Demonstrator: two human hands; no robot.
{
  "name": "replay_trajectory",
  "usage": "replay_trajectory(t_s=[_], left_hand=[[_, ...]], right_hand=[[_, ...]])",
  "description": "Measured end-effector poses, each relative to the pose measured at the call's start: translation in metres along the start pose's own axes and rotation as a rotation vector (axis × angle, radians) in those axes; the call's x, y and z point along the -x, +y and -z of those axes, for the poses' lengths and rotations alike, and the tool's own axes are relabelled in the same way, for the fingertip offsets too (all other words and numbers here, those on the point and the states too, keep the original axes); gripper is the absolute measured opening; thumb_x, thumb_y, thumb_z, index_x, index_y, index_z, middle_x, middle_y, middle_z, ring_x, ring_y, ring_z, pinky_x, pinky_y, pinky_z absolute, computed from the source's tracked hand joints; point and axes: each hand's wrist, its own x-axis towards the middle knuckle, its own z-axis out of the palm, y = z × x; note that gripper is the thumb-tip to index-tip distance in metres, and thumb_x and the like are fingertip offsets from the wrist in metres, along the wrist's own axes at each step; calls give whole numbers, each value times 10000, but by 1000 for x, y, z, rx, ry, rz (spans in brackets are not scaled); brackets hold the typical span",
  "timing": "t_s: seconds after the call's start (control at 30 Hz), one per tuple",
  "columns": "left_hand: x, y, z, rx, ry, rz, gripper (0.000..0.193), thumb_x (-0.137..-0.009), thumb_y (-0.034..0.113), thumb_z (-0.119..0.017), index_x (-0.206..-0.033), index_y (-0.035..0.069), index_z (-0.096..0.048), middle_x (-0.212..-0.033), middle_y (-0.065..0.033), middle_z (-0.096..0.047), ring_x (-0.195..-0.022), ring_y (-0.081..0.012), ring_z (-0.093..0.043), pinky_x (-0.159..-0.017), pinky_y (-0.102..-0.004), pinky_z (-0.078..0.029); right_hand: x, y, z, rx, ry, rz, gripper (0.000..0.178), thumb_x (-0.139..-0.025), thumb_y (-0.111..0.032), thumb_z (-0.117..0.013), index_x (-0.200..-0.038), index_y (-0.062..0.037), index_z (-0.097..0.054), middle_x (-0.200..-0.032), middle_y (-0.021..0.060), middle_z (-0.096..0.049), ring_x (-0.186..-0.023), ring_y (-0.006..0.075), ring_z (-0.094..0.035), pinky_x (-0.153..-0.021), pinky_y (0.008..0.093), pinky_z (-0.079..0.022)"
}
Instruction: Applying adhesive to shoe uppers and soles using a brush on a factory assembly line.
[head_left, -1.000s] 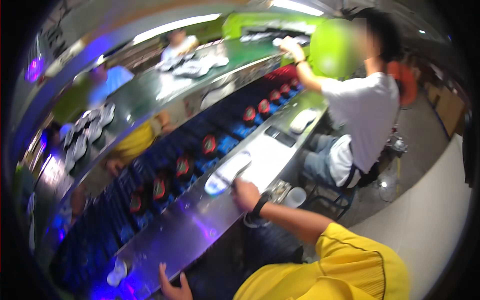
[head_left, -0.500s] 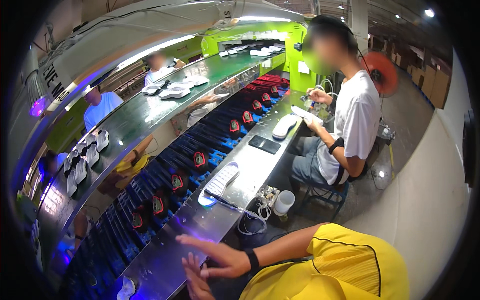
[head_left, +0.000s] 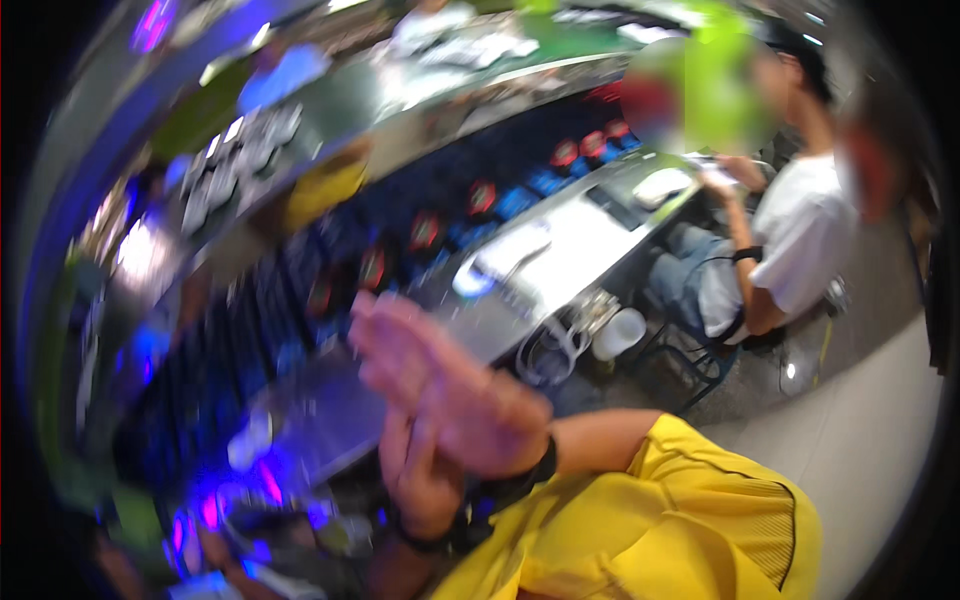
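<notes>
My right hand is raised over the metal bench with its palm showing and its fingers stretched toward the upper left. It holds nothing that I can see. Just below it, my left hand touches the right palm near its heel; two of its fingers show stretched upward, and the others are hidden or blurred. Beyond the hands, a white shoe sole lies on the bench, smeared by motion. Closer to the left lies a smaller pale piece under violet light.
The metal bench runs diagonally beside a dark rack with red-rimmed dark pieces. A phone and another white sole lie farther along. A seated co-worker holds something pale. A white bucket stands below the bench.
The view has swung left and blurred, so the bench and co-worker sit farther right. My hands have come together, the right palm now turned into view with the left hand against it.
</notes>
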Motion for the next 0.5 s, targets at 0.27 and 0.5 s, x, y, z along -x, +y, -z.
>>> replay_trajectory(t_s=[0.27,0.5], left_hand=[[-19,-26,-9,-39,248,-38,263,-1067,33,-660,-1323,-25,-675,-1105,14,-732,-941,-44,-657,-845,-204,-510],[-33,-35,-10,-141,213,-38,148,-1011,62,-765,-1147,5,-756,-993,20,-734,-898,-37,-638,-806,-219,-506]], right_hand=[[-11,-21,21,-152,-20,-113,1256,-974,-721,-626,-1699,15,88,-1797,217,107,-1672,369,44,-1343,516,-180],[-9,-34,32,-55,7,-99,1312,-932,-781,-631,-1707,-11,95,-1796,202,143,-1674,363,30,-1335,521,-205]])
